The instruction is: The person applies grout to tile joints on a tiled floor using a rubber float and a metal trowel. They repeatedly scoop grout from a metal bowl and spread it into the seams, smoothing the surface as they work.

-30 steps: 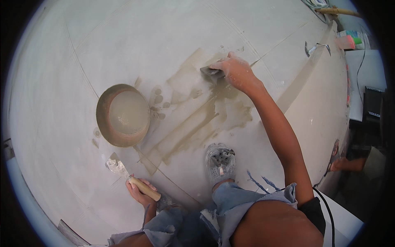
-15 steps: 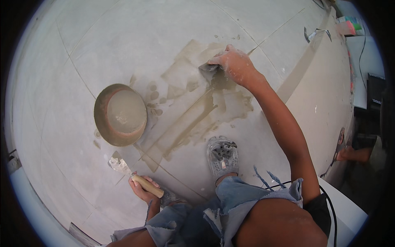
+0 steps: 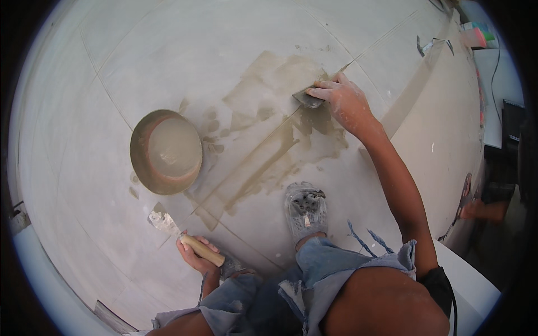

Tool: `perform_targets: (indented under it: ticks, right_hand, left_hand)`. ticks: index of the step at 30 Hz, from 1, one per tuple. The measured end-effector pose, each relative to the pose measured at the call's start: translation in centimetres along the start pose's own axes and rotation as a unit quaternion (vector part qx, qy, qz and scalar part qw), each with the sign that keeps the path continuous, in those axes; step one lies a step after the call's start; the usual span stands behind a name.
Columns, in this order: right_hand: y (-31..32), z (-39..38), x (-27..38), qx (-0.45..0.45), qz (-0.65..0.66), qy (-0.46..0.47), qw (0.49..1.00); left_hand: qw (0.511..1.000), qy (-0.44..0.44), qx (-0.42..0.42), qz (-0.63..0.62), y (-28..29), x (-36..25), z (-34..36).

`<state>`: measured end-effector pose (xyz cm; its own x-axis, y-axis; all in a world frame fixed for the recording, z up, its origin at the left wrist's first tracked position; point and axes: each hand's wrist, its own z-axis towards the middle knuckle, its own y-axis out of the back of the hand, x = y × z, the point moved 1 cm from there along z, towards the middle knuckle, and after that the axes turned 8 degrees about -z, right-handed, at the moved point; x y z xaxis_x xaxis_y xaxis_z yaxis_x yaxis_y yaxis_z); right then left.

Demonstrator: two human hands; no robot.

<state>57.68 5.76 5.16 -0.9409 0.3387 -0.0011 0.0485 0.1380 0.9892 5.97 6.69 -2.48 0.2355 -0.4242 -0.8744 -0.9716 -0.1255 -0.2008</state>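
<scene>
Right hand point(image 3: 348, 105) pinches dark flat scraper point(image 3: 308, 99), probably for edge control.
My left hand point(image 3: 194, 257) wraps wooden-handled metal putty knife point(image 3: 202, 250).

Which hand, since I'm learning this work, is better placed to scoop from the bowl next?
Likely the left hand: it holds the scraper, blade close to the bowl. The right hand is farther off, gripping a dark pad at the brown smear.
</scene>
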Motion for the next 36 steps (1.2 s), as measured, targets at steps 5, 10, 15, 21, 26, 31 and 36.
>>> perform_targets:
  ticks: [5, 10, 15, 21, 26, 31, 36]
  right_hand:
    - [-4.0, -2.4, 0.8, -0.056, -0.053, 0.031, 0.997]
    - [-1.8, -5.4, 0.4, 0.042, -0.047, 0.038, 0.997]
    - [-1.2, -1.6, 0.5, -0.025, -0.028, -0.014, 0.999]
    - [-2.8, -4.7, 0.8, 0.005, -0.085, 0.047, 0.995]
    - [-0.5, -2.8, -0.4, 0.013, -0.062, 0.004, 0.998]
    - [-2.5, -2.2, -2.4, -0.023, -0.053, 0.004, 0.998]
    - [0.6, -2.4, -1.9, 0.093, -0.029, -0.012, 0.995]
  left_hand:
    - [1.000, -0.010, 0.005, 0.000, 0.1, 0.4, 0.1]
    - [1.000, -0.012, -0.014, -0.007, -0.8, 0.1, -0.2]
    - [0.999, -0.002, -0.012, 0.029, -0.4, -0.7, -0.2]
    - [1.000, -0.006, 0.006, 0.017, -0.7, -0.3, 0.1]
    - [1.000, -0.007, -0.012, 0.008, -1.0, -0.4, -0.3]
    - [1.000, 0.000, -0.015, 0.006, -0.7, -0.1, -0.2]
    - [1.000, -0.011, -0.006, 0.022, 0.1, -0.4, 0.0]
